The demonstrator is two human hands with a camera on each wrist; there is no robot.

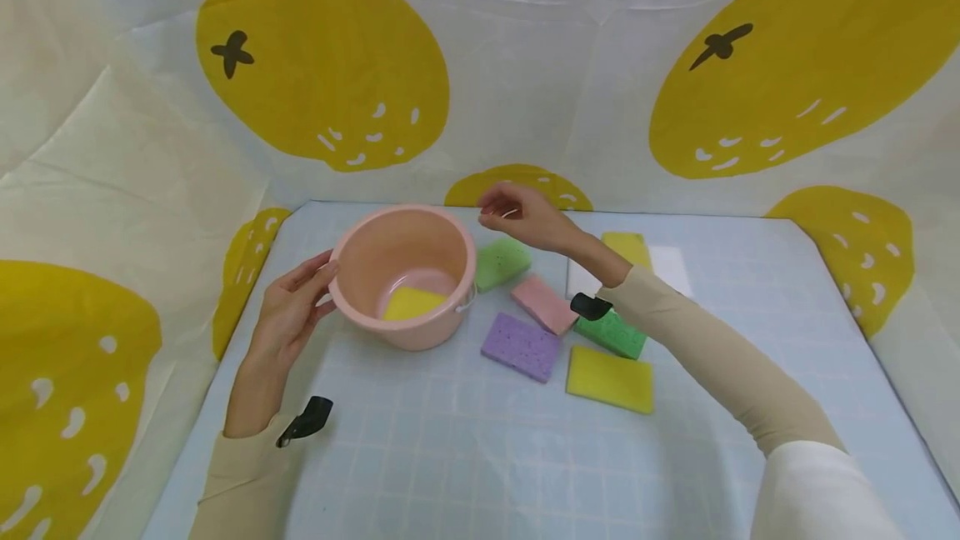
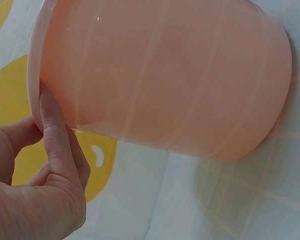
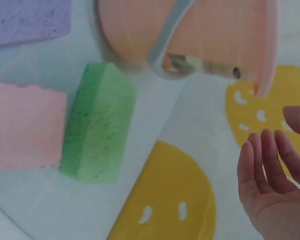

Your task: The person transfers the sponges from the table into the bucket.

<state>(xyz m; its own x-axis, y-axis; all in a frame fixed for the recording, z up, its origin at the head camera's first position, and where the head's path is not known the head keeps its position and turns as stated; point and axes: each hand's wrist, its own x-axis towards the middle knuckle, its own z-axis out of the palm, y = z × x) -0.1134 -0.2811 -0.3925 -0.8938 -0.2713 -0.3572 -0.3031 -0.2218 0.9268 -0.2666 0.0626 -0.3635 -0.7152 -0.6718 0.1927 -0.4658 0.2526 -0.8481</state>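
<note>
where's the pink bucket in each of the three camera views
Head: the pink bucket stands left of centre, the left hand at its rim.
Left wrist: its side wall fills the upper frame.
Right wrist: its wall runs along the top edge.
Shared landmark: the yellow lemon print.

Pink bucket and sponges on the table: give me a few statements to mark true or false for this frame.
1. A yellow sponge lies inside the pink bucket. True.
2. The right hand holds a green sponge. False: it hovers open above the table and holds nothing.
3. The left hand touches the bucket's rim. True.
4. The purple sponge lies in the bucket. False: it lies on the table, right of the bucket.
5. The bucket lies tipped on its side. False: it stands upright.
</note>
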